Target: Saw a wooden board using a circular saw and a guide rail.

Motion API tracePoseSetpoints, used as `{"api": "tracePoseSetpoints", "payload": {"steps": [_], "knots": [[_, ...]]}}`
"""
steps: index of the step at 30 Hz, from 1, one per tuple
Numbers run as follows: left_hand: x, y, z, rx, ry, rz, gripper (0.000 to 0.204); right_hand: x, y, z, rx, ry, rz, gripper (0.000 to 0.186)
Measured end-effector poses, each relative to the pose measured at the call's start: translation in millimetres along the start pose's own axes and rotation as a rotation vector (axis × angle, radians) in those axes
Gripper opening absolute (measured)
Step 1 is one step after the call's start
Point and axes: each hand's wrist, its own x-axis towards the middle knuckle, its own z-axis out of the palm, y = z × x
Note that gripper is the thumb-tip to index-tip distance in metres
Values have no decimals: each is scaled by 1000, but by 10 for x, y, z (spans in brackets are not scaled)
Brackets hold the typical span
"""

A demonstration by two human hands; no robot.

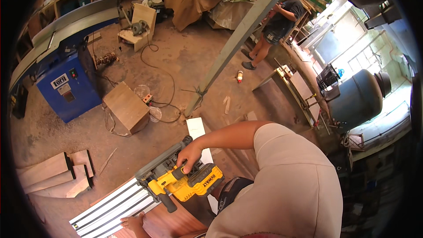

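My right hand (189,154) is wrapped round the handle of a yellow and black cordless track saw (176,183). The saw sits at the end of what looks like a white guide rail (108,207) with black stripes. Lower left, my left hand (133,223) lies on the rail's near edge, its fingers stretched out. Beside the rail is a reddish-brown board (176,218). A white strip (196,128) sticks out beyond the saw. The blade and the saw's underside are hidden.
A blue-based machine (70,88) stands at left, near a wooden box (128,105) with cables. Cut boards (57,174) lie at lower left. A slanting post (233,50) rises ahead. Another person (280,20) stands beyond it. At right are a workbench (299,88) and a tank (357,99).
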Motion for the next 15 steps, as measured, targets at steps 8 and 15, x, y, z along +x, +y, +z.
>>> {"api": "tracePoseSetpoints", "payload": {"steps": [8,15], "knots": [[-52,-7,-13,-38,17,-8,143,-40,-33,10,-35,19,3,70],[-48,12,-30,-28,-26,-14,143,-43,-29,20,-30,15,-28,68]]}}
